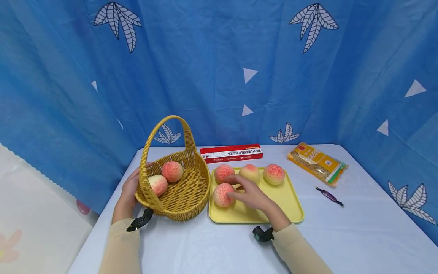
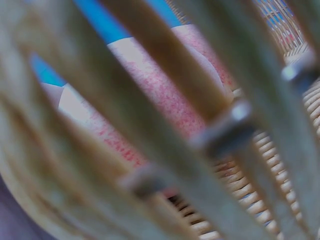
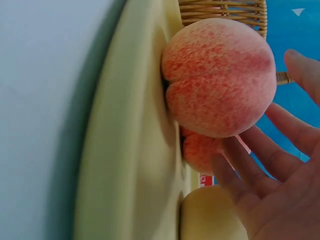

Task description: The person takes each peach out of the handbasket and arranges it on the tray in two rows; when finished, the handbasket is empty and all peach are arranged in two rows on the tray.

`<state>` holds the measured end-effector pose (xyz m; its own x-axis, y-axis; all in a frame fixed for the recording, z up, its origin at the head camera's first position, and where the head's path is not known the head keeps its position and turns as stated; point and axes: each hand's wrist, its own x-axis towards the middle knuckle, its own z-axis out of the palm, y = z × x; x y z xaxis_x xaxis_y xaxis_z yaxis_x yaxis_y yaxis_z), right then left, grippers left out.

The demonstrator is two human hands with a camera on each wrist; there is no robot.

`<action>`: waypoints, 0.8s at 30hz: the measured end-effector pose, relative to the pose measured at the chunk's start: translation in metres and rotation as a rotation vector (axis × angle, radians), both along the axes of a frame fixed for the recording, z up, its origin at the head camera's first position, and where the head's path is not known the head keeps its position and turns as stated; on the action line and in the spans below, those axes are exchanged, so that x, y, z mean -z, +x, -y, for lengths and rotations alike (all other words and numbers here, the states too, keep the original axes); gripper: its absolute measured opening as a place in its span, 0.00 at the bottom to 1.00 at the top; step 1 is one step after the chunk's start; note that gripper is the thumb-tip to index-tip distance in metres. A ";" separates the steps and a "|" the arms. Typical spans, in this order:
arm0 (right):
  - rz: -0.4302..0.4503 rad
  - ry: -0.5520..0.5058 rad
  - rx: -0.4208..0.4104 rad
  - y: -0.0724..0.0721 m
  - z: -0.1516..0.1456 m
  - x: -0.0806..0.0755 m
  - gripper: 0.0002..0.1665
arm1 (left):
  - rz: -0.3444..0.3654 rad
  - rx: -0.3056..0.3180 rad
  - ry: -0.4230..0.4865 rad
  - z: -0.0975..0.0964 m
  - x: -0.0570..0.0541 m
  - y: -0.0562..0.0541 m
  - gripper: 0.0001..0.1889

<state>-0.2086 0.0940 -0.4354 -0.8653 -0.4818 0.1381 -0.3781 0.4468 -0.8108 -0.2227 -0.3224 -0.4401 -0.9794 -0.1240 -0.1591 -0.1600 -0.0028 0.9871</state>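
right hand (image 1: 252, 193) spread loosely at peach (image 1: 220, 195) | round, creased, red-speckled, it sat near left edge of tray (image 1: 253, 215) | left hand (image 1: 129, 187) touched basket (image 1: 193, 192), grip unclear

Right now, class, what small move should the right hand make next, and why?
Probably curl the right hand round the front peach on the yellow tray: in the right wrist view the thumb appears apart from it, so it looks not yet gripped. The basket beside the tray holds two peaches and shows bare floor for another.
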 end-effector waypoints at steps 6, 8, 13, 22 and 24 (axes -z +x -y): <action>-0.052 -0.045 0.036 0.003 0.004 -0.007 0.28 | -0.013 0.002 0.007 -0.001 -0.001 0.000 0.24; -0.074 -0.067 0.036 0.004 0.006 -0.010 0.27 | -0.017 0.002 0.015 -0.002 0.000 0.000 0.24; -0.121 -0.129 0.039 0.006 0.012 -0.015 0.24 | -0.032 0.000 0.040 -0.002 0.001 0.000 0.24; -0.098 -0.198 0.009 0.008 0.030 -0.021 0.23 | -0.009 -0.006 0.009 0.000 0.000 0.000 0.24; -0.080 -0.216 -0.015 0.008 0.033 -0.022 0.23 | -0.010 -0.004 0.008 0.000 0.000 0.000 0.24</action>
